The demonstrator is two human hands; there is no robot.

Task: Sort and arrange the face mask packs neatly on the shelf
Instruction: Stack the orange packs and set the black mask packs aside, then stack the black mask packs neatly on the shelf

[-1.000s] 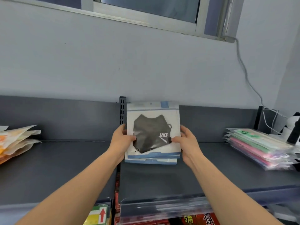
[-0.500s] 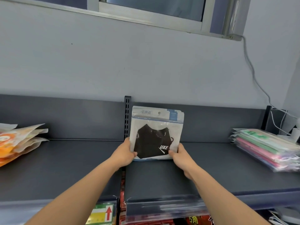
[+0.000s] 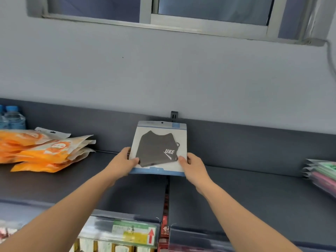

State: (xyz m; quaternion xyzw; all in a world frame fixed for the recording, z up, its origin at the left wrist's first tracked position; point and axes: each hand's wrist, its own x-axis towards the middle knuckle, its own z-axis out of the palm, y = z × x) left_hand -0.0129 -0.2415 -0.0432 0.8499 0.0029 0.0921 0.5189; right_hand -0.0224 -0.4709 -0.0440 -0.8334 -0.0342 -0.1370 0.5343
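Note:
A white and blue pack with a black face mask (image 3: 158, 148) stands tilted back toward the dark rear panel of the shelf (image 3: 254, 193), over the seam between two shelf boards. My left hand (image 3: 122, 164) grips its lower left edge, thumb on the front. On the lower right corner my right hand (image 3: 193, 167) holds it the same way. A loose pile of orange mask packs (image 3: 43, 151) lies at the left of the shelf. At the right edge sits a neat stack of green and pink packs (image 3: 321, 172).
Water bottles with blue caps (image 3: 12, 118) stand at the far left behind the orange pile. A slotted upright (image 3: 174, 115) rises behind the held pack. Price tag strips (image 3: 134, 232) run along the shelf's front edge. A window and a cable are on the wall above.
The view has swung left, so the orange pile shows more and the right stack less. The pack stays upright between both hands, now sitting over the shelf seam.

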